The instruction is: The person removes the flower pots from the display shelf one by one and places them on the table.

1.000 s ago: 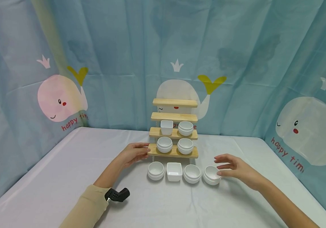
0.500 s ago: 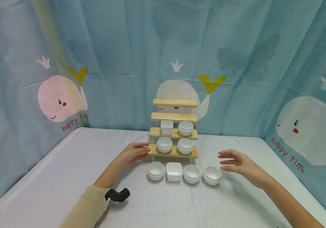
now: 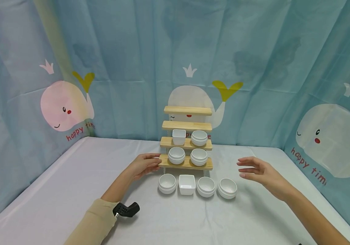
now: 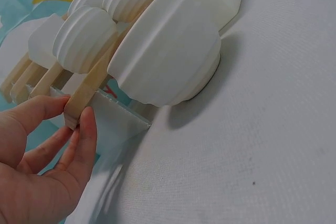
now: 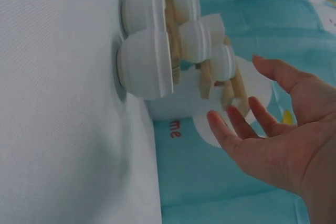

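In the head view, my left hand (image 3: 144,166) is at the left end of a tiered wooden display stand; the left wrist view shows thumb and fingers pinching the end of its lowest board (image 4: 80,101). Two round white bowls (image 3: 176,156) sit on that board. One tier up are a square white bowl (image 3: 179,137) and another round one (image 3: 199,137). My right hand (image 3: 263,174) hovers right of the stand, fingers spread and loosely bent, holding nothing. Nearest to it is the rightmost round bowl (image 3: 227,189) on the table, apart from the fingers.
Left of that bowl, in the same row before the stand, are another round bowl (image 3: 206,187), a square bowl (image 3: 187,184) and a further round bowl (image 3: 167,183). A white cloth (image 3: 150,221) covers the table. Behind hangs a blue curtain (image 3: 126,102) with whale prints.
My right hand has let go of the rightmost bowl's rim and drawn away up and to the right. The left hand and the bowls stay where they were.
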A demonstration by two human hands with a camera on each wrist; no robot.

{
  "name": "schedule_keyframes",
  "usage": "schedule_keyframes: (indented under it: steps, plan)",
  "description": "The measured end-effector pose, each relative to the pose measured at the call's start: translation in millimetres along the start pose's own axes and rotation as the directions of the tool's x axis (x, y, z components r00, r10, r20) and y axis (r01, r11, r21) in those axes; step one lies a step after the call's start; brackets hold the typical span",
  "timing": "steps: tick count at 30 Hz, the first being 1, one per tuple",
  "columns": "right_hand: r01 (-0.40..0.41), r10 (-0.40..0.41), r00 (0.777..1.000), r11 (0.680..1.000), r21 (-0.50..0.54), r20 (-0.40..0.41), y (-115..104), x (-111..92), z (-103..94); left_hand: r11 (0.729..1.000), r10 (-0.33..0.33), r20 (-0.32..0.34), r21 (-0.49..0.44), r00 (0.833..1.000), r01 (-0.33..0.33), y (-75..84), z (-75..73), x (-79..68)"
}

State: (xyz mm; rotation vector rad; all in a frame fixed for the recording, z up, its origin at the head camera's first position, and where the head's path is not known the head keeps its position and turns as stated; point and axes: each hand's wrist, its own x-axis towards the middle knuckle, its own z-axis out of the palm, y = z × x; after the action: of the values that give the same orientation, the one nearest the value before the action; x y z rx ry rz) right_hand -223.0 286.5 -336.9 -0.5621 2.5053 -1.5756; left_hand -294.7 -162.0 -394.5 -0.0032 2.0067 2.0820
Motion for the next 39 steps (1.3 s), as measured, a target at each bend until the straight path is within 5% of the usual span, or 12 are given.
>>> schedule_keyframes:
  steps: [24,39]
  plan:
    - [0.126,-0.124,0.992,0.990,0.056,-0.022,-4.1,-1.7,-9.7,1.000,0.019,0.010,-0.007,1.000,-0.019,-1.1,0.7,0.8]
    - [0.096,-0.096,0.995,0.995,0.019,-0.031,-14.7,6.6,-8.6,1.000,0.017,0.015,-0.012,1.000,-0.017,-0.5,0.2,1.1]
